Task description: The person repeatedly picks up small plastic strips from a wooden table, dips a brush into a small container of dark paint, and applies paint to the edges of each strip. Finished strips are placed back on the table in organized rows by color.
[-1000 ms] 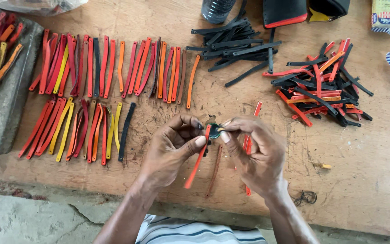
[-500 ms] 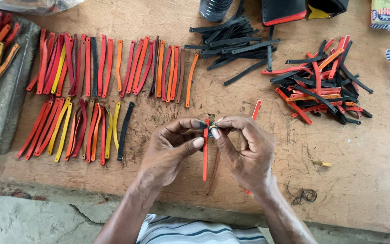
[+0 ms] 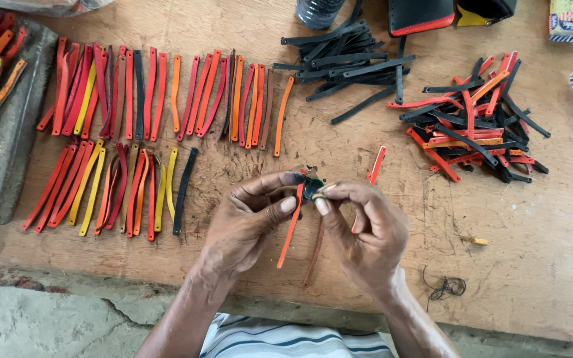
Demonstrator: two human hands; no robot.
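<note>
While the wooden bench (image 3: 538,265) carries rows of coloured strips (image 3: 160,99) toward its far left corner and a mixed red-and-black pile (image 3: 472,119) toward its far right, I see my left hand (image 3: 247,222) and right hand (image 3: 366,232) near the front edge. Both pinch an orange strip (image 3: 291,222) at its top, beside a small dark piece (image 3: 313,189).

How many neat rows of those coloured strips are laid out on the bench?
2: a longer upper row and a shorter lower row beneath it, left on the bench. Loose piles aside, none seems hidden.
</note>
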